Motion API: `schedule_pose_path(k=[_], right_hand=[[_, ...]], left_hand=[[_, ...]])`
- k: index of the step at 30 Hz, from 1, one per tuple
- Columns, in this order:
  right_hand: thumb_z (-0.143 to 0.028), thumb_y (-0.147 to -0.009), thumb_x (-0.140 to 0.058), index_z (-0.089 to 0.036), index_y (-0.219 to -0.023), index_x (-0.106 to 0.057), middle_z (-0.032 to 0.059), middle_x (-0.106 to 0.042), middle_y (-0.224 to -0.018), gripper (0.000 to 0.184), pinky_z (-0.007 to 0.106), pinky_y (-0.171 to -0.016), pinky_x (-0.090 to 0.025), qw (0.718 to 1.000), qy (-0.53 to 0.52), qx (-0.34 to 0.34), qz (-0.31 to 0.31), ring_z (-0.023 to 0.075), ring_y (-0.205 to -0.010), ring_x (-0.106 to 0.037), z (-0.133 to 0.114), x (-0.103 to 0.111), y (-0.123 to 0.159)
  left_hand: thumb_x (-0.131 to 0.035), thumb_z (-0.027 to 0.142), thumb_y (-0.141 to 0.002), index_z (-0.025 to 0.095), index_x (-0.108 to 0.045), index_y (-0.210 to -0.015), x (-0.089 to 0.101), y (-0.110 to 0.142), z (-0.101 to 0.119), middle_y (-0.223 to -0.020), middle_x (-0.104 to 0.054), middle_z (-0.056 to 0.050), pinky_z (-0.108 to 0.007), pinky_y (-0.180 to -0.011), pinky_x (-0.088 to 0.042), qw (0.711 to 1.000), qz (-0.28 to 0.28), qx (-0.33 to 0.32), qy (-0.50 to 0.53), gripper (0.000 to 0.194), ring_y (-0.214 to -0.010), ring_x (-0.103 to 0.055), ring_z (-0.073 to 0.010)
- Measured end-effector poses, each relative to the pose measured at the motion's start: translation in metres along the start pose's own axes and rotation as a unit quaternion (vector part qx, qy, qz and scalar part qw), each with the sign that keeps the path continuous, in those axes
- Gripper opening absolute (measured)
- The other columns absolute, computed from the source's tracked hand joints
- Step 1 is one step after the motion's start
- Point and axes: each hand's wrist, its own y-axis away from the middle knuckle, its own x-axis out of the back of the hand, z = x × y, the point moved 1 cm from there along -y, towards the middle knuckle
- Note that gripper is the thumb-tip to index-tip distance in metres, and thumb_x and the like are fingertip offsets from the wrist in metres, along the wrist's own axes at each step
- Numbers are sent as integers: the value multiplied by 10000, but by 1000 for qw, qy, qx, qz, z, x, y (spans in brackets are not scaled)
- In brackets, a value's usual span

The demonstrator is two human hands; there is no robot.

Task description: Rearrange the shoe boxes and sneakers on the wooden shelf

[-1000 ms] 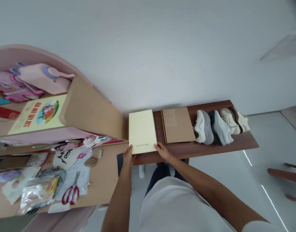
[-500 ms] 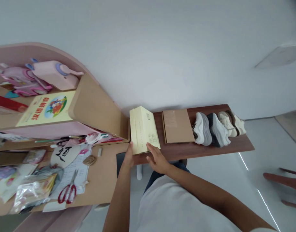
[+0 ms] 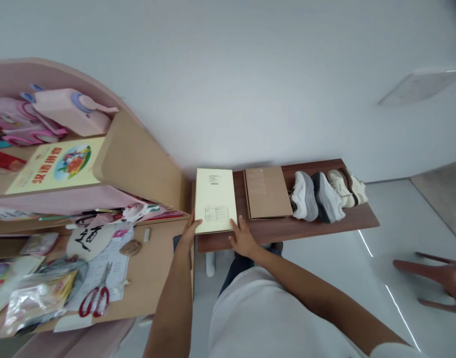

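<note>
A pale yellow box (image 3: 215, 194) with printed labels lies on the dark wooden bench (image 3: 265, 230), against the wall. At its near left corner is my left hand (image 3: 190, 231), with the thumb on the edge and the fingers along the side. My right hand (image 3: 245, 240) grips the near right corner, its fingers partly spread. Right of it, a flat brown cardboard box (image 3: 269, 193) rests on the bench. Several shoes stand in a row further right, among them a white and grey sneaker (image 3: 304, 196).
To the left, a desk (image 3: 149, 273) holds red-handled scissors (image 3: 97, 296), papers and plastic bags. Above it is a shelf panel (image 3: 129, 159) with a yellow book (image 3: 56, 166) and a pink pencil sharpener (image 3: 69, 110). A reddish-brown stool (image 3: 436, 276) stands at the right.
The pale yellow box has turned from a tilted pose, with its side showing, to lying with its labelled face up. Both hands have stayed at its near corners, and the view has shifted slightly.
</note>
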Motion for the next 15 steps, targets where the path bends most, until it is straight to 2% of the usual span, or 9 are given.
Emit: schedule_pose_path(k=[3, 5, 7, 9, 10, 12, 15], right_hand=[[-235, -904, -562, -141, -1599, -268, 189, -303, -1641, 760, 486, -1203, -330, 999, -27, 19, -25, 303, -1515, -309, 12, 7, 7], [-256, -923, -545, -188, -1573, -350, 153, -339, -1633, 682, 494, -1215, -305, 999, -8, 33, 4, 298, -1504, -327, 21, 20, 12], [-310, -944, -541, -218, -1548, -410, 138, -278, -1661, 625, 573, -1227, -226, 995, 51, -23, 84, 356, -1529, -242, 35, 41, 17], [-374, -953, -547, -233, -1574, -363, 150, -172, -1691, 663, 703, -1183, -159, 968, 124, -140, 167, 452, -1540, -110, 55, 65, 18], [-404, -950, -560, -237, -1589, -326, 155, -122, -1699, 700, 741, -1155, -161, 955, 150, -179, 182, 484, -1536, -59, 65, 76, 17], [-426, -951, -569, -281, -1602, -282, 135, -77, -1709, 726, 756, -1126, -200, 950, 187, -192, 162, 499, -1532, -19, 84, 92, 13], [-423, -967, -546, -333, -1607, -237, 112, -59, -1714, 716, 745, -1112, -242, 949, 225, -173, 138, 481, -1537, -25, 102, 101, 4]], left_hand=[[-765, 288, -750, 167, -665, -1271, -3, -3, -16, -1223, -734, -105, -430, -1093, -480, 999, 23, 13, 31, 544, -1241, -635, -297], [-786, 318, -766, 178, -687, -1218, -3, -4, -25, -1196, -744, -110, -432, -1075, -498, 999, 38, 23, 29, 483, -1208, -658, -290], [-812, 357, -772, 195, -699, -1180, -3, -3, -31, -1193, -745, -114, -426, -1072, -504, 999, 43, 25, 16, 454, -1203, -663, -283], [-827, 385, -769, 205, -705, -1158, -3, -4, -34, -1199, -742, -115, -415, -1072, -505, 999, 46, 25, -1, 446, -1213, -658, -279], [-831, 392, -768, 207, -706, -1154, -4, -5, -33, -1203, -741, -115, -410, -1070, -507, 998, 50, 25, -8, 446, -1217, -656, -278], [-838, 389, -763, 210, -707, -1156, -5, -6, -31, -1209, -739, -116, -405, -1061, -514, 998, 59, 28, -24, 452, -1216, -657, -278], [-837, 367, -765, 209, -709, -1165, -7, -9, -28, -1193, -744, -117, -413, -1052, -520, 996, 73, 31, -47, 449, -1192, -671, -281]])
